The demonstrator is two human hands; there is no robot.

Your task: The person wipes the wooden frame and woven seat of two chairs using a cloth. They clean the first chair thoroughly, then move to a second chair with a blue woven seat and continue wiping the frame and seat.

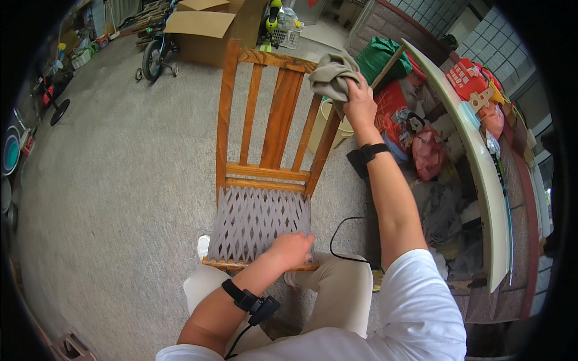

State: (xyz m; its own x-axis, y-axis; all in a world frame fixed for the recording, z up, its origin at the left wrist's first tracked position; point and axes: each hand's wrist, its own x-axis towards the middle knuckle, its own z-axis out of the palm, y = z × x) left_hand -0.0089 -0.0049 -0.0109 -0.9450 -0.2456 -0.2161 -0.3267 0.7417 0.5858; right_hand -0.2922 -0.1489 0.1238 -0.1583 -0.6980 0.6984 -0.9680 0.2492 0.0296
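Observation:
A wooden chair (280, 118) with a slatted back and a seat of woven grey straps (247, 219) stands upright in front of my knees. My right hand (360, 105) is closed on a crumpled grey-green cloth (332, 77), pressed against the top right corner of the chair back. The cloth covers that corner and part of the top rail. Low on the seat's right side, my left hand (291, 249) lies with its fingers curled at the edge; the fingertips are partly hidden. Black bands sit on both wrists, and a cable runs from the left one.
Behind the chair are an open cardboard box (201, 36), a small bicycle (155, 57) and a cream bucket (331, 126). To the right, a long pale board (475, 150) leans beside red bags (428, 153) and a green bag (379, 58). A black cable (337, 231) lies on the floor.

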